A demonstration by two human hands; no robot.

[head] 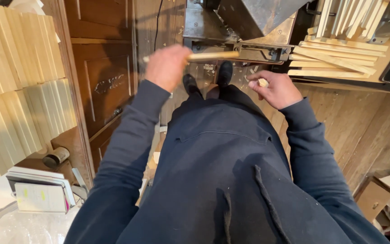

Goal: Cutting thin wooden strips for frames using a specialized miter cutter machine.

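Your left hand (pixel 167 67) is closed in a fist around one end of a slim wooden stick (pixel 213 56), which runs out level to the right from your knuckles, its far end just short of the metal machine (pixel 244 27) ahead of you; gripping it at the end like that leaves nearly the whole length free, though the hand is blurred and I cannot tell how the fingers wrap. Your right hand (pixel 277 89) sits lower and to the right, well apart from the stick, fingers curled in and thumb pinching a small pale wood offcut (pixel 263 82) against them, so the piece sits at the fingertips and not deep in the palm. Just beyond that hand, on a bench, lies a loose stack of wooden slats (pixel 335 58), with more slats standing on edge behind them. Past your left hand is a dark panelled wooden cabinet (pixel 107 77), and further left rows of pale boards (pixel 19 86) stand packed on edge, with a few books (pixel 39 190) and clear plastic wrap below them. Between your hands your black shoes (pixel 208 79) stand on a worn plank floor (pixel 366 131) scattered with shavings near the machine's base; an open cardboard box (pixel 380 199) sits low to your right.
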